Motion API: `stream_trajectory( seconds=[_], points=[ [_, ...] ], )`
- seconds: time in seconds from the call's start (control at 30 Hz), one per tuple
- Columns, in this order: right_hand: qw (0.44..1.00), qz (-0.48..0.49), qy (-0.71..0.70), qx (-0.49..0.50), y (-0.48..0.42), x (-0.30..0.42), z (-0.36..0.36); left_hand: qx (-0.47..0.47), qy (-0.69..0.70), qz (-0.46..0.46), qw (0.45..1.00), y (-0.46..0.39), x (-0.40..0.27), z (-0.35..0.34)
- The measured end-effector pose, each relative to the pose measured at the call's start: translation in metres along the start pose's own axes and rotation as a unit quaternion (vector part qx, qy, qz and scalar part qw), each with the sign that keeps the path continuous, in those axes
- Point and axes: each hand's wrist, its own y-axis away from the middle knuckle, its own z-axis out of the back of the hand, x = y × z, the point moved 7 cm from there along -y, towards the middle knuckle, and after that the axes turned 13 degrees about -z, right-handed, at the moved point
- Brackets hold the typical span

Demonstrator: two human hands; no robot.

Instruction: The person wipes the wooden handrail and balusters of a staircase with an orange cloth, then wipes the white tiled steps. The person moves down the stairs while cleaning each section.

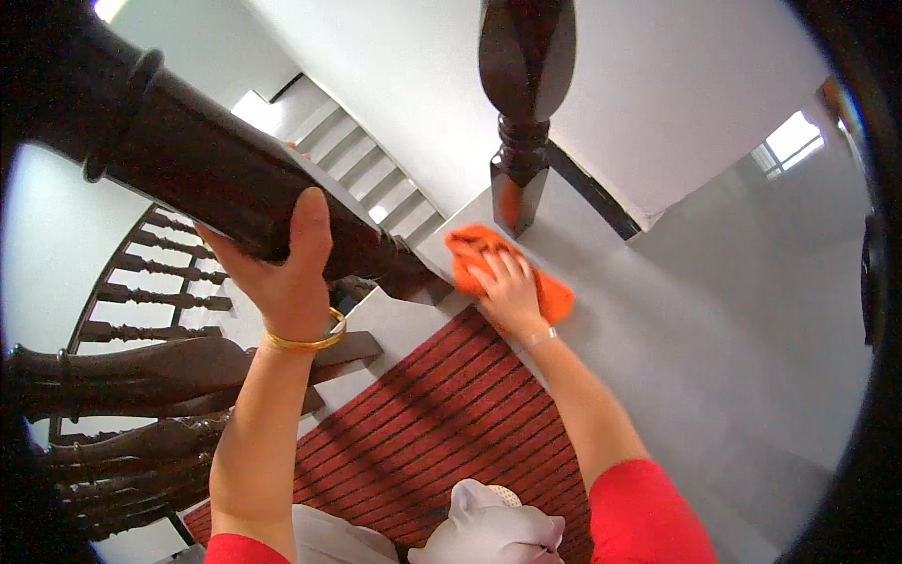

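My left hand (296,275), with a gold bangle (310,343) at its wrist, grips a thick dark wooden baluster (211,148) of the stair railing. The thumb lies over the near side and some fingertips show past the far edge. Lower down, my right hand (511,292) presses an orange cloth (479,247) against the pale stone floor (669,338). The cloth is bunched under the fingers and looks slightly blurred. It lies between the foot of that baluster and the foot of another turned dark baluster (518,169).
A red mat with black stripes (451,395) covers the floor before me. More dark balusters (141,377) run along the left. Beyond the railing, grey stairs (352,151) descend beside a white wall (669,92). A black skirting strip (592,190) edges the wall.
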Motion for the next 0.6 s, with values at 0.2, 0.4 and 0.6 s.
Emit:
stream_trajectory(
  seconds=[0.2,0.4,0.6],
  points=[
    [0.994,0.076,0.075,0.036,-0.117,0.032,-0.084,0.031,-0.032,-0.032,0.998,0.004,-0.004,0.005],
    [0.998,0.041,0.037,-0.004,-0.061,0.016,-0.051,0.037,-0.051,-0.032,0.998,0.000,0.000,0.005],
    [0.985,-0.123,0.110,0.052,0.125,-0.076,0.082,0.056,-0.081,-0.008,0.995,-0.006,-0.008,0.007]
  ],
)
